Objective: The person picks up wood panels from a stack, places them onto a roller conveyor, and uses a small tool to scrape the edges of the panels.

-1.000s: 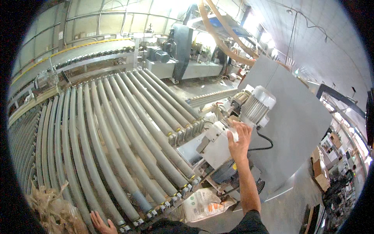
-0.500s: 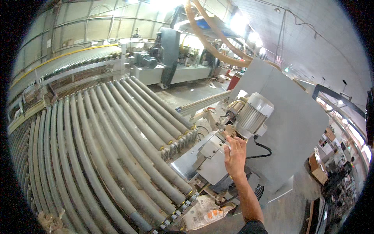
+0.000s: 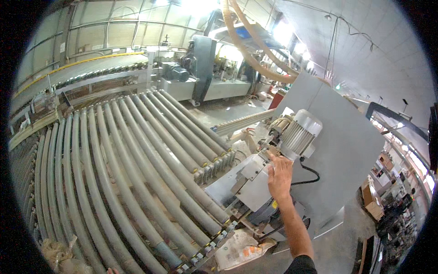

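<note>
My right hand (image 3: 279, 177) reaches up from the lower right to the grey machine head (image 3: 255, 182), just below a silver finned electric motor (image 3: 302, 132). Its fingers are stretched forward and touch the brownish metal part (image 3: 272, 151) at the top of that head. I see nothing held in it, though the fingertips partly blend into the machine. Of my left hand (image 3: 112, 271), only a few fingertips show at the bottom edge, over the rollers; the rest is out of the picture.
A wide roller conveyor (image 3: 132, 173) fills the left and middle. Behind the motor stands a large grey panel (image 3: 344, 150). A black cable (image 3: 315, 172) loops beside it. A white sack (image 3: 242, 249) lies below the machine. Tan hoses (image 3: 255, 64) hang overhead. Crumpled plastic (image 3: 64, 258) sits at lower left.
The view has shifted slightly, so the scene sits a little lower and further right. My right hand stays at the machine, its fingers now reaching further forward. Left fingertips have appeared at the bottom edge.
</note>
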{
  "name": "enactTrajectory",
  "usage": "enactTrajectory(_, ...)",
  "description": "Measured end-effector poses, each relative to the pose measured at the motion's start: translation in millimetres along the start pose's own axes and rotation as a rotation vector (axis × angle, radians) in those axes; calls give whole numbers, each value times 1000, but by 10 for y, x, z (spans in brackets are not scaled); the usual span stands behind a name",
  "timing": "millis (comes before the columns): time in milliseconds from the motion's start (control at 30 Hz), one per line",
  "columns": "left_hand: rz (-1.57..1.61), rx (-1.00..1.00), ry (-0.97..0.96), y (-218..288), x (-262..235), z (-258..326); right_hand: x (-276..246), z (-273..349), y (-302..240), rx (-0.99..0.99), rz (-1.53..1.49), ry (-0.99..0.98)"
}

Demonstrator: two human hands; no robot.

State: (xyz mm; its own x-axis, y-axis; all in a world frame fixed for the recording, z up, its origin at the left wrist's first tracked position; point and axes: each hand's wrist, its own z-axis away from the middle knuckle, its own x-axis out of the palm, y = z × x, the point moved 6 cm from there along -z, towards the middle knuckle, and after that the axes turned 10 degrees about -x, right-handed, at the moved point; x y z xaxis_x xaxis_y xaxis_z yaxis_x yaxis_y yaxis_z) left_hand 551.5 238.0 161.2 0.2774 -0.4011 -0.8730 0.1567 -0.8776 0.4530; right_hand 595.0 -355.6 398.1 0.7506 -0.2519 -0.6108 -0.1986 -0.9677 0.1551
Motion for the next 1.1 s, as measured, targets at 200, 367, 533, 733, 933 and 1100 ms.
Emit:
enactTrajectory(200,92,10,17,-110,71,43,24,-10,13,-35,0,32)
enactTrajectory(367,190,80,37,-166,157,96,33,15,90,-22,34,-27)
enactTrajectory(533,167,-49,-38,-416,346,81,241,7,89,-38,83,-65)
enactTrajectory(733,207,-40,-61,-256,206,64,221,138,298,-15,-62,-59)
enactTrajectory(933,305,-61,-6,-348,208,84,269,114,266,45,-89,-90)
enactTrajectory(1100,296,-38,23,-251,172,107,279,115,333,26,-68,-80)
